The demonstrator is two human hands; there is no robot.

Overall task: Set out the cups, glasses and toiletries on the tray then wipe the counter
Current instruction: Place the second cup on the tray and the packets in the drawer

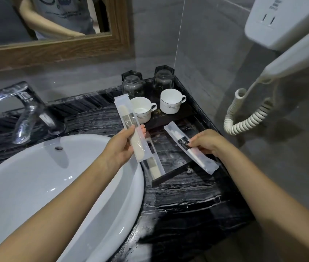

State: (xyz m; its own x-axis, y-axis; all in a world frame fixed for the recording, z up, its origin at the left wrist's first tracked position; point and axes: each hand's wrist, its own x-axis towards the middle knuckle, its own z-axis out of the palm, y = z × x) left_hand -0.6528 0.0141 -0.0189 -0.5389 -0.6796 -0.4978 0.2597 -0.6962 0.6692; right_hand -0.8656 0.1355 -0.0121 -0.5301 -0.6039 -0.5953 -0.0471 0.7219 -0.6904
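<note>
A black tray [170,174] lies on the dark marble counter [183,203] right of the sink. At its far end stand two upturned glasses [132,84] [164,78] and two white cups [143,109] [170,104]. My left hand [120,146] is shut on a packaged comb [129,127], held above the tray's left side. My right hand [208,141] is shut on a wrapped toothbrush packet [187,148], low over the tray's right side. Another packet [152,161] lies in the tray under my left hand.
A white basin [46,186] with a chrome tap [29,112] fills the left. A wall hair dryer [289,25] with a coiled cord [248,114] hangs at right. A wood-framed mirror [55,48] is behind, showing a person's arm.
</note>
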